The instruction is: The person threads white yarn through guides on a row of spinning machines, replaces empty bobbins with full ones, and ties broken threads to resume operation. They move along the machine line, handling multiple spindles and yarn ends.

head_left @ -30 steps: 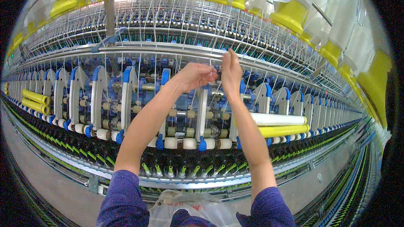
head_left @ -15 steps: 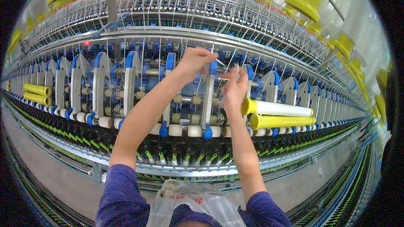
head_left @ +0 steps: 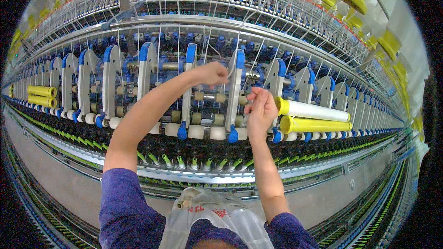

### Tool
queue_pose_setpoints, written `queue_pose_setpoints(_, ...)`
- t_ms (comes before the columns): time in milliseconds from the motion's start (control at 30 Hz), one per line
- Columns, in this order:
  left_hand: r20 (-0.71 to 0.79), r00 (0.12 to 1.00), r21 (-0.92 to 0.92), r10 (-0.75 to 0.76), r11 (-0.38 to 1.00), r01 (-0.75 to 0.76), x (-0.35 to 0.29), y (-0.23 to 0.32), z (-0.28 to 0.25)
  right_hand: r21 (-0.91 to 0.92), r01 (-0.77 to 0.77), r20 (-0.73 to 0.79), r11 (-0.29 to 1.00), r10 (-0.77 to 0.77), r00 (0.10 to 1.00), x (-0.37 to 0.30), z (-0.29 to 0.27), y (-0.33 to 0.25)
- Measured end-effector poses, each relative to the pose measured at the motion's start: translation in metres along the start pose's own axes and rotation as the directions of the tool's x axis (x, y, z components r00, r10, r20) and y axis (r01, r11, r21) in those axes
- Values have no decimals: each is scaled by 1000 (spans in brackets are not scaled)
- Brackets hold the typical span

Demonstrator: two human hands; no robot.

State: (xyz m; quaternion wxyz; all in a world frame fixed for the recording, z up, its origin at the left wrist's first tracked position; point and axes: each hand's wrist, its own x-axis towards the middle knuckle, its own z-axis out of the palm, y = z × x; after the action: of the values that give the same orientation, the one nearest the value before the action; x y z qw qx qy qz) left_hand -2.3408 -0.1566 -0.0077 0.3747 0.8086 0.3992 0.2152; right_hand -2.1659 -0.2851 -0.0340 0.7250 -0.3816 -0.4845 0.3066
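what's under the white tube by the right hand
Just below the white tube, beside the right hand, is a yellow tube, with a row of white rollers lower still. Whatever lies directly behind both tubes is covered.

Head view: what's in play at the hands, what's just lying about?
Likely in play:
left hand
right hand
white strands
blue-capped grey arm between the hands

Apparently just lying about:
white roll with yellow ends
yellow tube below it
two yellow tubes, far left
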Motion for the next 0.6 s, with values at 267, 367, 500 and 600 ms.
queue_pose_setpoints(267,-63,997,169,-38,984,48,23,-13,5,29,-134,71,991,132,989,-27,-4,2)
queue_pose_setpoints(367,-12,995,207,-101,973,102,21,-12,7,49,-174,82,983,170,982,-31,-7,6)
queue_pose_setpoints(500,46,989,248,-140,961,124,21,-12,11,75,-135,58,988,131,990,-36,-5,5)
queue_pose_setpoints(600,80,994,390,-73,920,37,14,-8,8,101,-136,65,986,129,989,-39,-4,0)
